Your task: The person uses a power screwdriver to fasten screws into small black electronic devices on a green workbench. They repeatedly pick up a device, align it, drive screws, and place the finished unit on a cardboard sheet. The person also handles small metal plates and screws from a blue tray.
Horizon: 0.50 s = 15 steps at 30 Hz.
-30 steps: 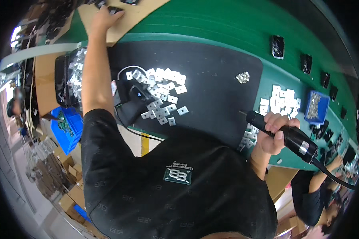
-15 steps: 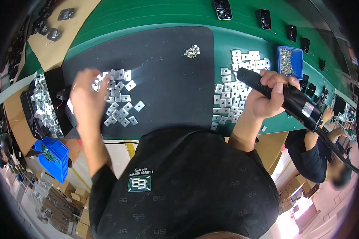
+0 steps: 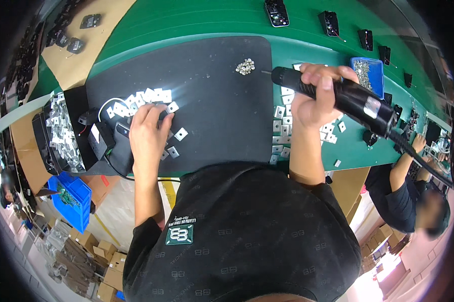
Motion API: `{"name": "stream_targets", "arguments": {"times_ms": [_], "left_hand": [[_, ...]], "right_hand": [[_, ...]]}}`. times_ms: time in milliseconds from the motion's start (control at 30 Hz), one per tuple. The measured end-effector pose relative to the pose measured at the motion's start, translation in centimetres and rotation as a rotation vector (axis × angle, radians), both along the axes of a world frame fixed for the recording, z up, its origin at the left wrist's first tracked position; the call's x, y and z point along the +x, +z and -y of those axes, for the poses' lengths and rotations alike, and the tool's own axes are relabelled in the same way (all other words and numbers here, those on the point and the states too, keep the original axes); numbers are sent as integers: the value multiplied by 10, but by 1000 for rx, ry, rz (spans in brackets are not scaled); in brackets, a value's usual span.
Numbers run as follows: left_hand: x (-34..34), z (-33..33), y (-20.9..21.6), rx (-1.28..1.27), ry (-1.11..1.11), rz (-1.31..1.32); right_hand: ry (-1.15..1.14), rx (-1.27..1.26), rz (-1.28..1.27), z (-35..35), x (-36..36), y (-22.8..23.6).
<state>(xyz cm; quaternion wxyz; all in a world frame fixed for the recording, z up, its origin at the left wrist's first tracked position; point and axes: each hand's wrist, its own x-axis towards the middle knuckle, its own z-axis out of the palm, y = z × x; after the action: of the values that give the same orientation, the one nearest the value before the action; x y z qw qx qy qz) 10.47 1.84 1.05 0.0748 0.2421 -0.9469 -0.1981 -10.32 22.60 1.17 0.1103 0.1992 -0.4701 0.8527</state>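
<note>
In my right hand (image 3: 315,98) is a black electric screwdriver (image 3: 360,103), its bit pointing left over the dark mat (image 3: 222,116). My left hand (image 3: 149,131) is over a group of small square metal plates (image 3: 149,95) with centre holes, at the left of the mat. Its thumb and fingers curl together beside one plate (image 3: 172,106); what lies between them, if anything, is hidden. A small heap of shiny screws (image 3: 245,66) sits near the mat's far right corner. More plates (image 3: 282,126) lie in rows on the green table, partly behind my right forearm.
A blue tray of small metal parts (image 3: 368,75) stands at the right. At the left are a bin of metal pieces (image 3: 63,133), a black box (image 3: 102,140) and a blue crate (image 3: 73,201). Black housings (image 3: 277,12) line the far side. Another person (image 3: 403,186) works at right.
My left hand has moved right and nearer over the plates, and its fingers have curled. My right hand has swung the screwdriver left, its tip now closer to the screw heap.
</note>
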Motion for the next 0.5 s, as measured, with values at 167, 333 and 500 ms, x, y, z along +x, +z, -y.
{"name": "stream_targets", "arguments": {"times_ms": [167,333,500], "left_hand": [[-3,-3,-1,-17,-33,-26],[-7,-7,-5,-38,-57,-78],[-8,-1,-10,-94,-125,-136]], "right_hand": [[-5,77,31,12,-5,-6],[-8,83,47,16,-4,-10],[51,-48,82,1,1,6]]}}
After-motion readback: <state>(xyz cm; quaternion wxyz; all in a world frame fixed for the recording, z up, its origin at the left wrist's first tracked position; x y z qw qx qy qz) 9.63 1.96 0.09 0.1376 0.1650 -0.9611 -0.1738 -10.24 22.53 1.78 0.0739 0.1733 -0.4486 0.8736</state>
